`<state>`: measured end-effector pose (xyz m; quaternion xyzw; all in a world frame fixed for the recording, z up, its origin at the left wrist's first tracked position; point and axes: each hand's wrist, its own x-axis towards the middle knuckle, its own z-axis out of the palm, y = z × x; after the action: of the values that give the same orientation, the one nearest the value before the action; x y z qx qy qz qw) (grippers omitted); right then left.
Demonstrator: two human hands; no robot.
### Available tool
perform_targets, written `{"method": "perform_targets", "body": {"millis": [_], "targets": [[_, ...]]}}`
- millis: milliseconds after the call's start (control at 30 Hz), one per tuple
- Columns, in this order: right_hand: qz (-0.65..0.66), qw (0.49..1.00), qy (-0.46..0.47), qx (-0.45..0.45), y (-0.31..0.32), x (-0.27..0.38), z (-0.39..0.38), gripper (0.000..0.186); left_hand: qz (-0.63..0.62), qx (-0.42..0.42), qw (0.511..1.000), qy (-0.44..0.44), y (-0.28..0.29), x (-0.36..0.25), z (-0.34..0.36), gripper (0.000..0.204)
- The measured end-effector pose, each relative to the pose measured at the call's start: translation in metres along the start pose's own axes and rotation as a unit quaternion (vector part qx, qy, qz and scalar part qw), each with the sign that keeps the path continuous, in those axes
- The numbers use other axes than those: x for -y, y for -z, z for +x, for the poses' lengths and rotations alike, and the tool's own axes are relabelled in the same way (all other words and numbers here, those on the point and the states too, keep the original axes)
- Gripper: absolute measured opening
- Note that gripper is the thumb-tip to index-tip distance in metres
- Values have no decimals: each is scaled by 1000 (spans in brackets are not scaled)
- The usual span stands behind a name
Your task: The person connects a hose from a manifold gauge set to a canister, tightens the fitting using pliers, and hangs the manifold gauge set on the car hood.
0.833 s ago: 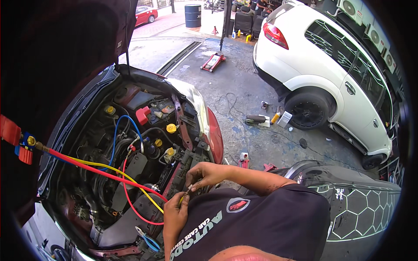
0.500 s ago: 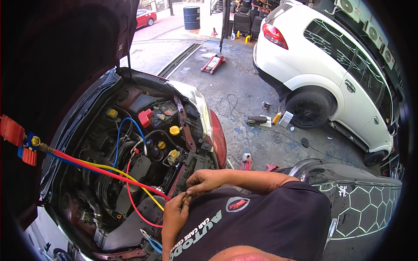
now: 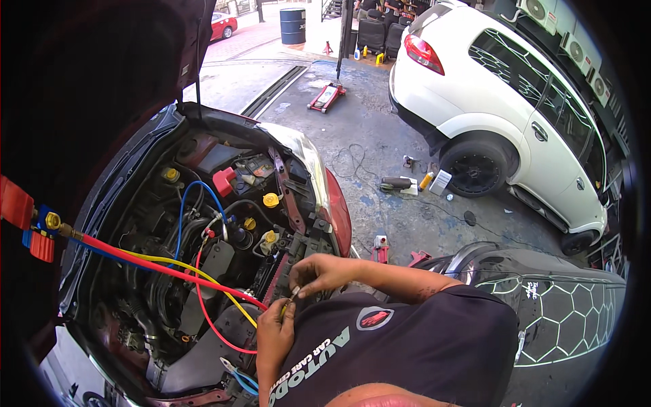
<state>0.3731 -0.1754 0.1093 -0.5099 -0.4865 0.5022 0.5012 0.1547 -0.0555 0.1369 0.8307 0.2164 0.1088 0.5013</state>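
Near the open engine bay point(image 3: 152, 292) of a dark red car, my left hand point(image 3: 277, 329) is closed on a small yellow-and-metal piece point(image 3: 291, 298), too small to identify. My right hand point(image 3: 314, 275) pinches the top of that piece just above it. Thick red and thinner yellow hoses point(image 3: 173, 275) run from a red-and-blue manifold gauge set point(image 3: 37, 234) at the far left to behind my hands. A blue hose point(image 3: 193, 186) and a thin red hose loop over the engine. Blue-handled pliers point(image 3: 241, 380) rest beside my left forearm.
A raised hood point(image 3: 102, 68) fills the upper left. A white SUV point(image 3: 502, 95) stands at the right, a dark car point(image 3: 563, 322) with hexagon markings beside me. Floor jacks point(image 3: 325, 96), cords and small tools lie on the floor. People point(image 3: 393, 10) are at the back, near seats.
Half a second ago my right fingers covered the small piece; now they are slightly raised and part of it shows, much as a second ago. The view has shifted slightly.
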Motion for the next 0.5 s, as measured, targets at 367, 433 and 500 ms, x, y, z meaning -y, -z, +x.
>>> {"method": "perform_targets", "body": {"millis": [367, 433, 500], "targets": [[-8, 997, -70, -24, -17, 4, -6, 39, 4, -7, 997, -81, -4, 8, -3, 22], [-8, 996, -75, -51, -20, 2, -8, 39, 12, -6, 997, -74, -6, 8, -5, 24], [-14, 994, -72, -80, -20, -8, -10, 39, -30, -46, 996, -65, -10, 9, -5, 27]]}}
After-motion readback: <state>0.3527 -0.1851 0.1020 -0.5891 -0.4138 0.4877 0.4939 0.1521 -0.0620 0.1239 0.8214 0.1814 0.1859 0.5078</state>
